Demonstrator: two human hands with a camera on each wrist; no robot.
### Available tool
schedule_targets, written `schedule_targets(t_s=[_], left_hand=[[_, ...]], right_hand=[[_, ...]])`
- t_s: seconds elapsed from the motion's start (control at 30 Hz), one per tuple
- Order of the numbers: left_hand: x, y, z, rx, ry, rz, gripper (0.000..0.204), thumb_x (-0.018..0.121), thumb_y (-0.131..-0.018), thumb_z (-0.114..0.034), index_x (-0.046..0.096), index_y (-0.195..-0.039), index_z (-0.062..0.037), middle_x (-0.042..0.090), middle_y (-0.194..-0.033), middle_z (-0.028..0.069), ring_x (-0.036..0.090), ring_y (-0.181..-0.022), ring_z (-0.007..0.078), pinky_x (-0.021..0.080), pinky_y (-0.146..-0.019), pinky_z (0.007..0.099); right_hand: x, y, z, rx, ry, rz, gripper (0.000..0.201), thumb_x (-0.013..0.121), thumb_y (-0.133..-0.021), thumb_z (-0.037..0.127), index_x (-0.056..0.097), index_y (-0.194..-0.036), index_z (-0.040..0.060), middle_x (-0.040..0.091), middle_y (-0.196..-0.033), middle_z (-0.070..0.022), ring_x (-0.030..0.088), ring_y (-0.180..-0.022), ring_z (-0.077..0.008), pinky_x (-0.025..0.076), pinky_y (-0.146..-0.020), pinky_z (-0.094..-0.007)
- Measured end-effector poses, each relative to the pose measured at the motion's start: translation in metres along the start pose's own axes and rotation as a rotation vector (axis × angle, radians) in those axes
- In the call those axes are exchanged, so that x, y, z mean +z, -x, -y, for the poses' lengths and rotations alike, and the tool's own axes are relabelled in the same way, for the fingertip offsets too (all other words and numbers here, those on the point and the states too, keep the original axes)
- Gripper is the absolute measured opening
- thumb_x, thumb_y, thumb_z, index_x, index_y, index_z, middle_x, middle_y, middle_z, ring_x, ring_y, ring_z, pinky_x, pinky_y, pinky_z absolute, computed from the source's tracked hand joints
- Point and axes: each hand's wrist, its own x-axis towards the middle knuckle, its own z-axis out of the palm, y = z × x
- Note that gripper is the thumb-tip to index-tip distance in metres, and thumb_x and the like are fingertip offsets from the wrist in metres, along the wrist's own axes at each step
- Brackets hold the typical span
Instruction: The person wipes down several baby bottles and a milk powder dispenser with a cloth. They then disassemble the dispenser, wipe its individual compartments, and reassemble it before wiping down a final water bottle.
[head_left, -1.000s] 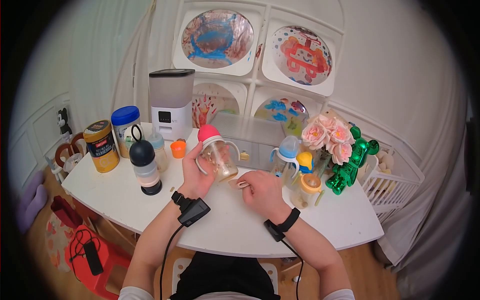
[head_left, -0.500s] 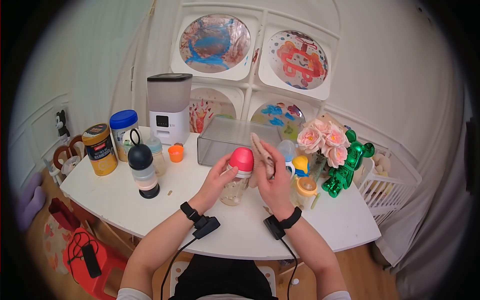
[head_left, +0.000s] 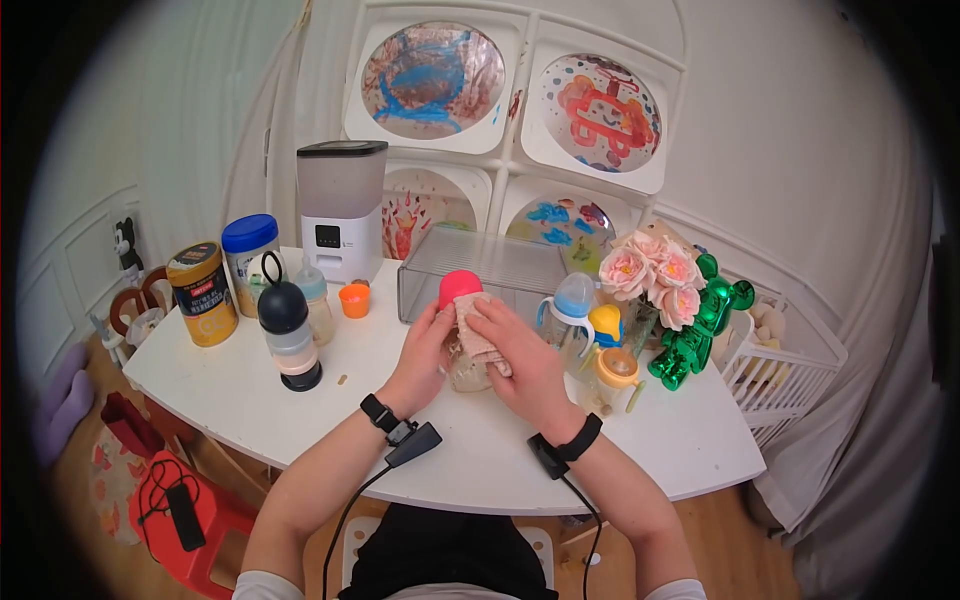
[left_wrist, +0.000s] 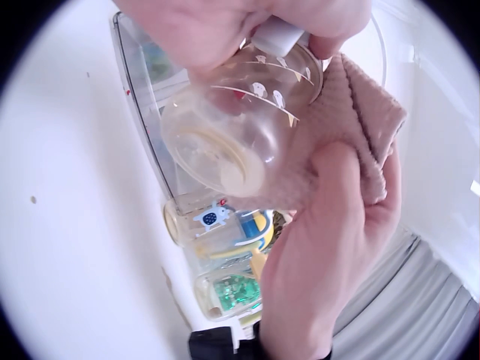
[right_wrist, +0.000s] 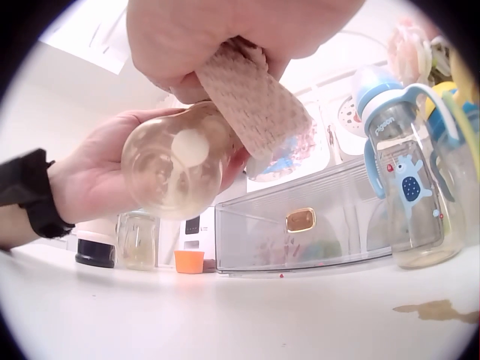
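Observation:
My left hand (head_left: 416, 358) grips a clear baby bottle (head_left: 468, 374) with a pink cap (head_left: 459, 286), held above the table. A folded pinkish cloth (head_left: 482, 336) lies against the bottle's side under my right hand (head_left: 530, 374), whose fingers pinch it. In the left wrist view the bottle (left_wrist: 225, 127) shows small printed flags, and the cloth (left_wrist: 360, 112) covers one side of it. The right wrist view shows the bottle's base (right_wrist: 169, 169) turned to the camera, with the cloth (right_wrist: 255, 101) beside it.
Behind the hands stands a clear drawer box (head_left: 425, 275). On the right are a blue-topped bottle (head_left: 572, 305), a yellow-topped bottle (head_left: 612, 375), flowers (head_left: 655, 275) and a green bear figure (head_left: 700, 330). A shaker (head_left: 290, 335), tins and an orange cup (head_left: 354, 300) stand left.
The cloth, held up beside the bottle half a second ago, now lies on its side. Earlier still, the bottle was tilted with its handles showing and my right hand was lower.

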Motion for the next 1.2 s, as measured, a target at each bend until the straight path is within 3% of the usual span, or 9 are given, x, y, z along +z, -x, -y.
schedule_targets(t_s=[0.1, 0.3, 0.43, 0.53, 0.83, 0.93, 1.03, 1.13, 1.2], left_hand=[[-0.002, -0.002, -0.005, -0.011, 0.049, -0.068, 0.037, 0.052, -0.113, -0.032, 0.051, -0.142, -0.0082, 0.064, -0.135, 0.0063, 0.062, -0.124, 0.0171, 0.050, -0.106, 0.0339], [0.000, -0.004, -0.006, 0.102, 0.043, -0.262, 0.039, 0.054, -0.113, -0.036, 0.052, -0.139, -0.0075, 0.065, -0.130, 0.0068, 0.063, -0.121, 0.0172, 0.050, -0.105, 0.0353], [-0.003, -0.006, -0.008, 0.209, 0.064, -0.342, 0.040, 0.052, -0.113, -0.037, 0.053, -0.138, -0.0064, 0.066, -0.130, 0.0085, 0.063, -0.120, 0.0186, 0.050, -0.106, 0.0370], [-0.013, -0.007, -0.012, 0.053, 0.302, -0.305, 0.041, 0.048, -0.114, -0.037, 0.057, -0.135, -0.0029, 0.066, -0.133, 0.0134, 0.063, -0.125, 0.0252, 0.048, -0.111, 0.0406], [-0.025, -0.010, -0.013, -0.074, 0.536, -0.500, 0.050, 0.046, -0.110, -0.044, 0.056, -0.137, -0.0027, 0.058, -0.143, 0.0130, 0.055, -0.134, 0.0271, 0.040, -0.120, 0.0433], [-0.024, -0.004, -0.022, -0.058, 0.546, -0.303, 0.050, 0.053, -0.108, -0.047, 0.056, -0.134, -0.0052, 0.058, -0.139, 0.0101, 0.055, -0.133, 0.0257, 0.042, -0.119, 0.0433], [-0.035, -0.012, -0.019, -0.006, 0.591, -0.333, 0.049, 0.058, -0.107, -0.048, 0.056, -0.133, -0.0067, 0.059, -0.134, 0.0093, 0.056, -0.131, 0.0248, 0.045, -0.117, 0.0428], [-0.025, -0.012, -0.025, 0.062, 0.616, -0.476, 0.050, 0.061, -0.107, -0.048, 0.056, -0.134, -0.0064, 0.061, -0.130, 0.0094, 0.059, -0.127, 0.0247, 0.047, -0.115, 0.0422], [-0.024, -0.014, -0.023, 0.103, 0.581, -0.447, 0.051, 0.061, -0.107, -0.048, 0.055, -0.137, -0.0066, 0.062, -0.132, 0.0115, 0.060, -0.128, 0.0253, 0.048, -0.115, 0.0426]], right_hand=[[-0.001, 0.002, 0.007, -0.011, 0.089, 0.041, 0.065, 0.072, -0.074, -0.004, 0.067, -0.136, 0.0144, 0.067, -0.143, -0.0101, 0.069, -0.124, -0.0309, 0.062, -0.091, -0.0397], [0.008, 0.013, 0.012, 0.124, 0.124, 0.105, 0.061, 0.069, -0.074, -0.003, 0.069, -0.133, 0.0128, 0.071, -0.137, -0.0113, 0.075, -0.108, -0.0310, 0.063, -0.083, -0.0388], [0.007, 0.012, 0.015, 0.159, 0.119, 0.136, 0.065, 0.069, -0.072, -0.004, 0.068, -0.135, 0.0139, 0.069, -0.139, -0.0110, 0.074, -0.113, -0.0313, 0.063, -0.085, -0.0374], [0.003, 0.005, 0.016, -0.064, 0.182, 0.108, 0.064, 0.071, -0.073, -0.003, 0.068, -0.134, 0.0142, 0.064, -0.145, -0.0110, 0.068, -0.125, -0.0289, 0.063, -0.085, -0.0385], [0.008, -0.001, 0.019, -0.196, 0.198, 0.268, 0.085, 0.065, -0.076, -0.011, 0.055, -0.155, 0.0183, 0.046, -0.165, -0.0095, 0.043, -0.152, -0.0340, 0.046, -0.119, -0.0447], [0.007, -0.001, 0.020, -0.199, 0.188, 0.343, 0.084, 0.064, -0.078, -0.010, 0.052, -0.157, 0.0179, 0.042, -0.167, -0.0094, 0.040, -0.154, -0.0355, 0.039, -0.125, -0.0471], [0.008, 0.001, 0.017, -0.199, 0.149, 0.384, 0.085, 0.063, -0.079, -0.012, 0.051, -0.158, 0.0174, 0.040, -0.168, -0.0090, 0.038, -0.155, -0.0364, 0.037, -0.126, -0.0480], [0.008, 0.003, 0.014, -0.204, 0.177, 0.338, 0.073, 0.063, -0.084, -0.005, 0.055, -0.153, 0.0183, 0.043, -0.167, -0.0068, 0.044, -0.152, -0.0314, 0.047, -0.118, -0.0434], [0.001, 0.005, 0.020, 0.001, 0.066, 0.273, 0.063, 0.066, -0.081, -0.001, 0.065, -0.141, 0.0198, 0.063, -0.149, -0.0094, 0.066, -0.129, -0.0276, 0.060, -0.097, -0.0383]])
